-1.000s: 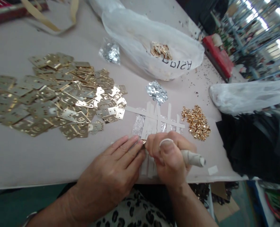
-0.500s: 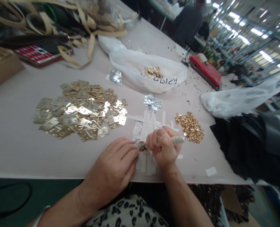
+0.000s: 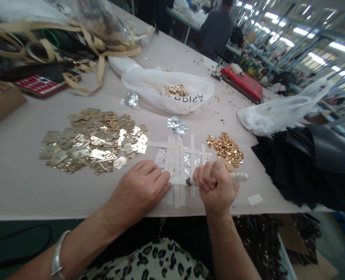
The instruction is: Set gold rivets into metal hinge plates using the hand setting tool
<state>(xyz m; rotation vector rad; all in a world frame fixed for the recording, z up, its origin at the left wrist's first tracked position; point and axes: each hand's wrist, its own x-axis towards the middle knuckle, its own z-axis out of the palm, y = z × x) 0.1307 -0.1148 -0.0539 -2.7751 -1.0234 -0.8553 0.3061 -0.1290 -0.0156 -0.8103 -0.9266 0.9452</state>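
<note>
My right hand (image 3: 217,184) is closed in a fist around a tool with a white-wrapped handle (image 3: 240,177). Its short dark tip points left, low over a taped pad of clear plastic and pale strips (image 3: 172,157). At the pad's left edge rests my left hand (image 3: 145,182), fingers bent and pressed together; whatever lies under the fingertips is hidden. To the left spreads a heap of flat gold metal plates (image 3: 93,146). Small silver discs (image 3: 177,125) lie beyond the pad, and small gold-coloured fittings (image 3: 226,149) are piled to its right.
Behind the discs lies a white plastic bag (image 3: 149,83) with gold pieces inside. A red case (image 3: 242,82), another white bag (image 3: 265,116) and black sheets (image 3: 309,167) occupy the right side. A cardboard box (image 3: 3,101) stands at far left. A person (image 3: 216,31) sits in the background.
My right hand with the tool has moved right, away from my left fingertips. The small brownish-gold piece seen at the tool's tip before no longer shows. The view has shifted slightly.
</note>
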